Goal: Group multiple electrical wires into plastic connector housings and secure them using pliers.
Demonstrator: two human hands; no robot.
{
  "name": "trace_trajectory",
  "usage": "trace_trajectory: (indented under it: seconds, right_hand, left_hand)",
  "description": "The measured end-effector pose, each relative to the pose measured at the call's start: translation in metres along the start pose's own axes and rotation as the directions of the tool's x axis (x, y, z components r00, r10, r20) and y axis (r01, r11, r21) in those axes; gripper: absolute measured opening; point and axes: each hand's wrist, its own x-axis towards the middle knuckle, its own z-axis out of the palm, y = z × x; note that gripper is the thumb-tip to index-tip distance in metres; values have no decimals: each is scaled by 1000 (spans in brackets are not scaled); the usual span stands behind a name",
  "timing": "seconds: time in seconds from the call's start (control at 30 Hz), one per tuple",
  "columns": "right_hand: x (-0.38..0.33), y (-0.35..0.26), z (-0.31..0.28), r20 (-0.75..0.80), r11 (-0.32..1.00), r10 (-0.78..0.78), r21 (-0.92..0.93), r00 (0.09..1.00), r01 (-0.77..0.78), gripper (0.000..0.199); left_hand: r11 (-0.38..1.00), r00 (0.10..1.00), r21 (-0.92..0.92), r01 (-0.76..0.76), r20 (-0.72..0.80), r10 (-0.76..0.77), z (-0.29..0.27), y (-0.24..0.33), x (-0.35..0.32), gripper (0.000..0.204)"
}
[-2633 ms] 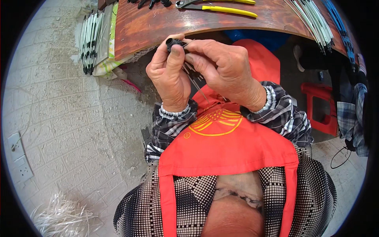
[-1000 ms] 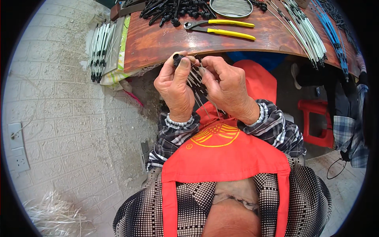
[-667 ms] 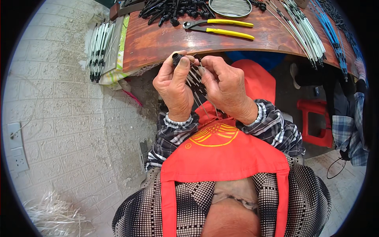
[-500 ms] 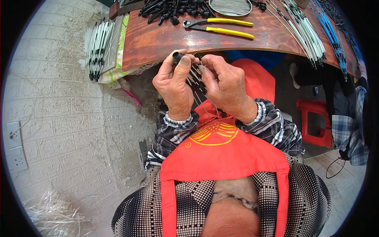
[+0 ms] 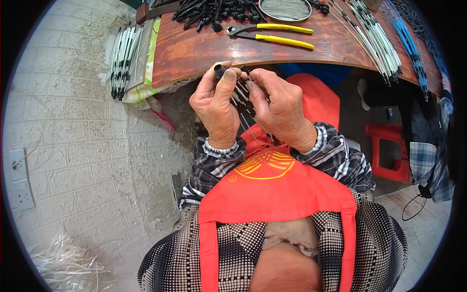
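Note:
In front of the table edge, my left hand [image 5: 217,109] is closed around a black plastic fitting [image 5: 220,71] with a ribbed end, pinched between thumb and fingers. Close beside it, my right hand [image 5: 281,100] is closed too, thumb and forefinger pinching a thin rod [image 5: 249,79]. The fingertips of both hands almost meet, and the small parts between them are hard to make out. Below the hands, a bundle of white and black rods [image 5: 238,99] lies over my red apron [image 5: 277,199], partly hidden by my hands.
Yellow-handled pliers [image 5: 284,35] lie on the wooden table [image 5: 194,53]. Behind them are a pile of black fittings [image 5: 214,12] and a round tin [image 5: 285,9] of thin pins. White rods [image 5: 372,36] and blue rods [image 5: 408,41] overhang at right; more rods [image 5: 125,61] at left. A red stool [image 5: 388,152] stands right.
Both hands keep almost the same place and grip. The whole view has shifted very slightly.

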Motion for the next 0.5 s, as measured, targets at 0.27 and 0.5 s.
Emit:
trace_trajectory:
  seconds: [0.27,0.5]
  right_hand:
    - [1,-1,1,3,1000,-19,-25,1000,19,22]
    - [-1,-4,0,41,998,26,61,999,-29,22]
  left_hand:
    - [999,1000,38,2,-7,-2,0,2,-2,20]
    - [999,1000,38,27,8,-27,-10,-3,0,22]
